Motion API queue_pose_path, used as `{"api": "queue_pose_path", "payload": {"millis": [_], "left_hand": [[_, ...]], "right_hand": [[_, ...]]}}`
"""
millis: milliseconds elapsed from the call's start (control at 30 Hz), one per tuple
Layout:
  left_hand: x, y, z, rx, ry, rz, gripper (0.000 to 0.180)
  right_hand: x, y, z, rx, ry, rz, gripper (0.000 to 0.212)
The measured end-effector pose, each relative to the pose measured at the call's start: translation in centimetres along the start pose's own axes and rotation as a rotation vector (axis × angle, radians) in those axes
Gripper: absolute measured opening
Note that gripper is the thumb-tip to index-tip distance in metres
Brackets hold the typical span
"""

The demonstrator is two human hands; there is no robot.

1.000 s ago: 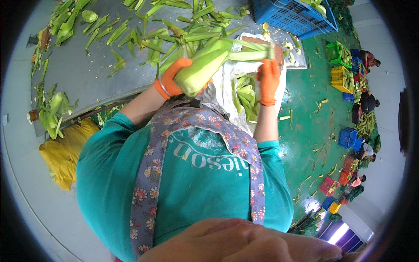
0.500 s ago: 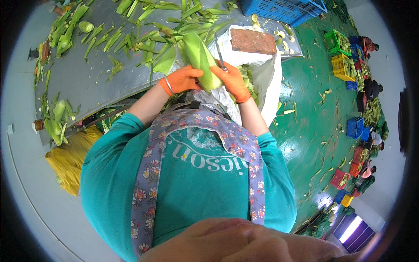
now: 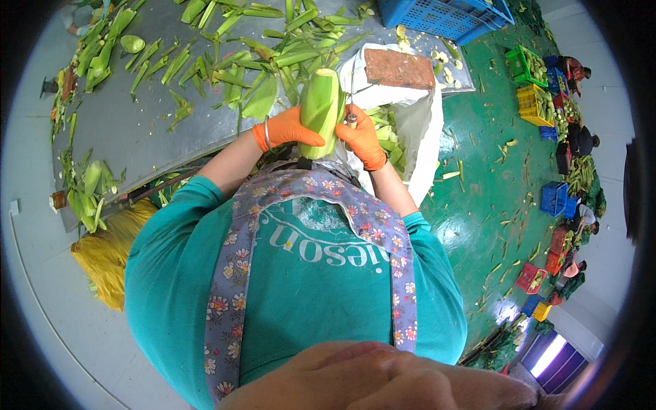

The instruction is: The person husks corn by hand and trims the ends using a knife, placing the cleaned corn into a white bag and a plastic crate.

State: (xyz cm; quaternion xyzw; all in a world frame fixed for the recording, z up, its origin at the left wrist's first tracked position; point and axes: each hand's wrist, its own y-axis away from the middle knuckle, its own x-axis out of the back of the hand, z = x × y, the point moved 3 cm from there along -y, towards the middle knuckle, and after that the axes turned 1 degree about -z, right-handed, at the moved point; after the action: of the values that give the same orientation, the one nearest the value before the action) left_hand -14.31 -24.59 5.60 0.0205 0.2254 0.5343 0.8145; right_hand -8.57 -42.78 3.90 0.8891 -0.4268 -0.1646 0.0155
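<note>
An ear of corn (image 3: 318, 113) in a pale green husk stands nearly upright in front of my chest. My left hand (image 3: 288, 130), in an orange glove, is closed around its lower left side. My right hand (image 3: 364, 142), also gloved in orange, grips a small knife (image 3: 352, 121) by its light handle, the thin blade pointing away from me. The right fingers are close against the ear's right side; whether they touch it I cannot tell. To the right of this hand, a white sack (image 3: 427, 130) hangs open with green husk pieces (image 3: 389, 140) inside.
A reddish brick (image 3: 400, 68) weighs down the sack's edge on the metal table (image 3: 157, 130). Cut husk leaves (image 3: 260, 99) litter the tabletop. A blue crate (image 3: 447, 20) stands at the far right corner. People (image 3: 584, 140) and coloured crates line the green floor (image 3: 492, 198) at right.
The ear has turned from leaning left to nearly upright and come closer to me. My right hand has shifted slightly right with the knife.
</note>
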Motion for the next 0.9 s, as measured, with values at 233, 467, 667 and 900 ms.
{"api": "queue_pose_path", "payload": {"millis": [233,467,667,900], "left_hand": [[2.6,0.0,1.4,-0.086,0.108,-0.134,0.080],[1.5,-3.0,-1.5,-0.088,0.313,0.165,0.063],[0.8,-4.8,-1.2,-0.209,0.544,-0.093,0.073],[2.1,-1.9,-1.7,-0.240,0.175,0.050,0.081]], "right_hand": [[2.0,-1.3,2.4,-0.047,-0.243,0.156,0.017],[1.1,0.7,-3.2,-0.005,-0.055,0.256,0.016],[12.4,3.6,-2.4,0.250,0.584,0.391,0.014],[20.6,5.8,3.2,0.123,1.189,0.538,0.034]]}}
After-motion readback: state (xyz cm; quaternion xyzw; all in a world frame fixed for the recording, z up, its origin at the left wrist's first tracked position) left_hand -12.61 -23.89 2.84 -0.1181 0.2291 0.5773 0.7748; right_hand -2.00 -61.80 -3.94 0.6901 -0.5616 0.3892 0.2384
